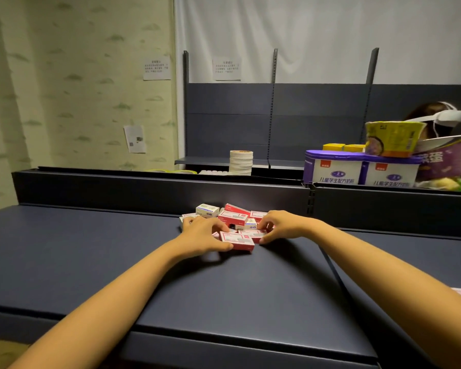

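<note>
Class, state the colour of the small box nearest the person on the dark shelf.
The box is red with a white top panel; the head view shows it.

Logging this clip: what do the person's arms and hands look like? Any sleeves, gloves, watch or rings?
Both arms are bare right down to the frame's lower edge, so no sleeve shows. The left hand and right hand are ungloved, and no watch, bracelet or ring is visible on the wrists or on the fingers that show. Neither arm carries tape, markings or cables.

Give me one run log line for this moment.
left hand: grips front box | right hand: pinches second box | pile: on shelf | stage: gathering boxes
</note>
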`<state>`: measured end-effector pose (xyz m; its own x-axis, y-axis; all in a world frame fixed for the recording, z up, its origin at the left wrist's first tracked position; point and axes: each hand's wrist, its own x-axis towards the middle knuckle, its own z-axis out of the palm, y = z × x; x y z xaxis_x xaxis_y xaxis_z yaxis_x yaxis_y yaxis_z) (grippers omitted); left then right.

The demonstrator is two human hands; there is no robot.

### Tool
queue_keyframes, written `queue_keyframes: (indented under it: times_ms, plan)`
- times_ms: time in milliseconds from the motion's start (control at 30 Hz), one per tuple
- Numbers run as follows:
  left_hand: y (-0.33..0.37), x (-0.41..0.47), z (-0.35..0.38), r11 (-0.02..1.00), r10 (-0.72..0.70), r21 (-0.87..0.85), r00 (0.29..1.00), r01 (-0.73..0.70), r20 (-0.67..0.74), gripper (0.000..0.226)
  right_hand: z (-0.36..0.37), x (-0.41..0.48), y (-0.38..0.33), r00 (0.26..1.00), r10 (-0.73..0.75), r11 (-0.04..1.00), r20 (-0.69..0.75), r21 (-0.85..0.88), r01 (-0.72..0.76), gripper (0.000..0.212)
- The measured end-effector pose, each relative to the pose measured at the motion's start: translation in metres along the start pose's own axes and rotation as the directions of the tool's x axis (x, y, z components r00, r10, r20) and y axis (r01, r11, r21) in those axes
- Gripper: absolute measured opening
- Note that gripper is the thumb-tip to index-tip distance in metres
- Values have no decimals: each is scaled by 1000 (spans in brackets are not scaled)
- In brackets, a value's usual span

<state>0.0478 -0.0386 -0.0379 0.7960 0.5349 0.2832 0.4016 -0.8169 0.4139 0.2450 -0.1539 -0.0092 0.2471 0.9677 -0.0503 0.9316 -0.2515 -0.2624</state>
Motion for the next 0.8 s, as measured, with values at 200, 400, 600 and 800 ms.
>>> queue_keyframes:
  times_ms: [200, 400, 600, 800]
  plan:
    - [5, 0, -5, 956, 11, -292, 1000, -8, 9, 37, -19, -21, 5, 1000, -16, 1000, -21, -27, 16, 36]
    - [53, -10, -4, 935, 103, -342, 995, -92, 15, 31, -72, -105, 40, 998, 53, 998, -40, 33, -51, 32]
    - [134, -24, 11, 907, 196, -388, 979, -161, 53, 30, -96, -205, 83, 984, 118, 982, -136, 163, -96, 27]
    - [221, -45, 40, 865, 253, -463, 965, -193, 70, 26, -84, -284, 125, 980, 159, 975, -119, 177, -136, 33]
